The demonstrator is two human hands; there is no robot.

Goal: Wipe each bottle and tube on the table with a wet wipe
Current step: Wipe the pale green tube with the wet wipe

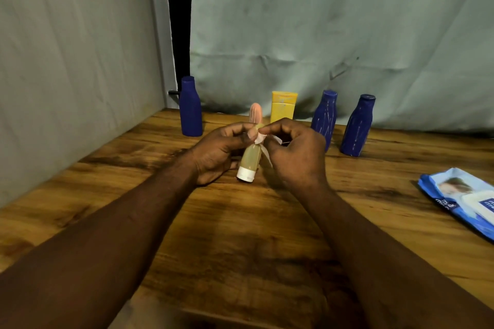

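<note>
A wooden tabletop is shown, a blue wipes pack laid at its right edge. Along the back are stood a left blue bottle, a pink tube, a yellow tube, and a middle blue bottle and right blue bottle, both streaked. In front of the pink tube, a pale yellowish translucent tube, white cap nearest the camera, is gripped by the left hand. A crumpled wet wipe is pinched at its far end by the right hand.

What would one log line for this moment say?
action: wiping | left hand: holds pale tube | right hand: pinches wet wipe on it | behind: three blue bottles, yellow tube | far right: wipes pack
</note>
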